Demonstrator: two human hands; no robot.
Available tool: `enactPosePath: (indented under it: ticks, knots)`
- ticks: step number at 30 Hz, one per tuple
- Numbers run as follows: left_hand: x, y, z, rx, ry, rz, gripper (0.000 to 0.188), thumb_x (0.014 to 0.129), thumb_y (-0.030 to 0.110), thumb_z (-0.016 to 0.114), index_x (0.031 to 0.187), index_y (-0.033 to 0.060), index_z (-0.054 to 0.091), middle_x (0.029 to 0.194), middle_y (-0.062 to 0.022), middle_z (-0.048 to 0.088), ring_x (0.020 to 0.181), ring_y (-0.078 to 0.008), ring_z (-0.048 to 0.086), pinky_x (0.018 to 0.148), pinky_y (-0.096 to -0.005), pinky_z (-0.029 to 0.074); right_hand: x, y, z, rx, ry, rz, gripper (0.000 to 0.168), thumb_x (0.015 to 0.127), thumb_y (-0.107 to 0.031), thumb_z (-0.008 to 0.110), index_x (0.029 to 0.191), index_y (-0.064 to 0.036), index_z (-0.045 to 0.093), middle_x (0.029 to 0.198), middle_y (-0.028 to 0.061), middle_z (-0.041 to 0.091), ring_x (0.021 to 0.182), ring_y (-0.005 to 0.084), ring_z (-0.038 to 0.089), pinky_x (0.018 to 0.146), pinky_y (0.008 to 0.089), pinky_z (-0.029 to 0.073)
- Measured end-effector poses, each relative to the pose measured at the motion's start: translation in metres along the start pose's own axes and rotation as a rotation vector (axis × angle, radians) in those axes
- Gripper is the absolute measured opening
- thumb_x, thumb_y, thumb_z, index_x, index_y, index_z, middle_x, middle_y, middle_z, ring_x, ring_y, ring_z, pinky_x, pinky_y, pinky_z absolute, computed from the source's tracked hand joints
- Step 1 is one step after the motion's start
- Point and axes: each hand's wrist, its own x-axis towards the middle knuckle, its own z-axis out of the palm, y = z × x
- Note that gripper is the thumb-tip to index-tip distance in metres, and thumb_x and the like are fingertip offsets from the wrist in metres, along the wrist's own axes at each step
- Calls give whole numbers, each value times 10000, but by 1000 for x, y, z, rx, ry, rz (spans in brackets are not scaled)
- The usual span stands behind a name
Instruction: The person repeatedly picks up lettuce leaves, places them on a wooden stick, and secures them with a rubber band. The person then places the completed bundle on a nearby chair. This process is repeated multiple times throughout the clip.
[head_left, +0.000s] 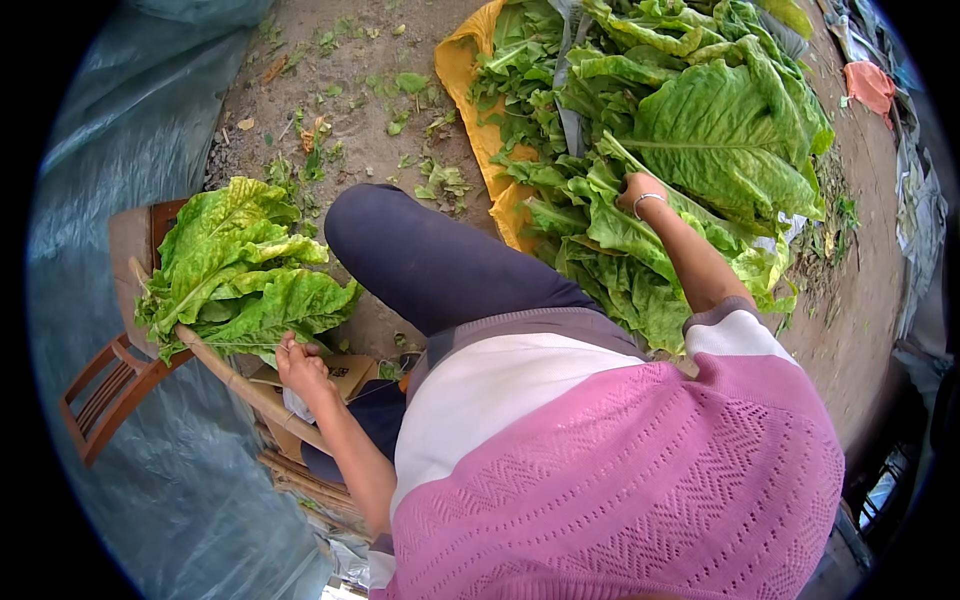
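Observation:
My left hand (302, 367) pinches a thin string (244, 344) that runs to a wooden pole (247, 390) at the left. Large green leaves (232, 262), some yellowing, lie bunched at the pole's far end, beside my left hand. My right hand (641, 191), with a bracelet at the wrist, reaches into a big heap of broad green leaves (705, 142) and closes around a leaf stem (630, 161). Its fingertips are partly hidden by leaves.
A wooden chair (124, 390) stands at the left by plastic sheeting (150, 480). A cardboard box (349, 375) sits beside my leg. Yellow sheeting (480, 142) lies under the heap. Leaf scraps litter the dirt floor (352, 135). Thin poles (315, 480) lie below the box.

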Motion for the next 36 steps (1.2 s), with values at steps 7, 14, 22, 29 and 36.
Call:
enactPosePath:
  ticks: [7, 14, 22, 29, 36]
  knots:
    - [-7, -1, -5, -30, 10, -21, 195, 924, 146, 432, 1085, 61, 504, 598, -37, 474, 349, -43, 291, 309, -193, 183, -7, 16, -38, 181, 347, 86, 514, 773, -367, 650, 1155, -37, 558, 1105, 179, 599, 995, 317, 574, 874, 388, 444]
    - [-8, 5, -7, -18, -30, -21, 217, 929, 154, 423, 1104, 51, 498, 602, -35, 475, 354, -43, 290, 311, -195, 186, 24, 47, -16, 453, 409, 68, 326, 796, -332, 583, 1033, -117, 643, 996, 147, 629, 957, 306, 589, 832, 385, 454]
    - [-12, -2, -9, -13, 33, -45, 195, 919, 129, 427, 1085, 59, 503, 592, -32, 473, 351, -40, 294, 306, -184, 186, -34, -6, -178, -186, 338, -72, 264, 823, -291, 553, 958, -76, 625, 944, 137, 642, 900, 318, 602, 768, 402, 474]
    - [-12, 1, -12, -24, 3, -48, 194, 919, 139, 429, 1082, 66, 508, 593, -26, 474, 352, -37, 292, 309, -184, 184, 29, 31, -6, 1, -192, 75, 335, 783, -280, 614, 1069, -106, 633, 1076, 134, 625, 1001, 296, 590, 861, 378, 459]
    - [-10, -8, -21, -11, 3, -67, 188, 925, 145, 423, 1077, 70, 503, 595, -31, 484, 350, -45, 291, 311, -193, 186, 3, 44, -15, 458, 9, -78, 330, 788, -263, 643, 1034, -44, 619, 854, 79, 628, 753, 192, 566, 716, 313, 441]
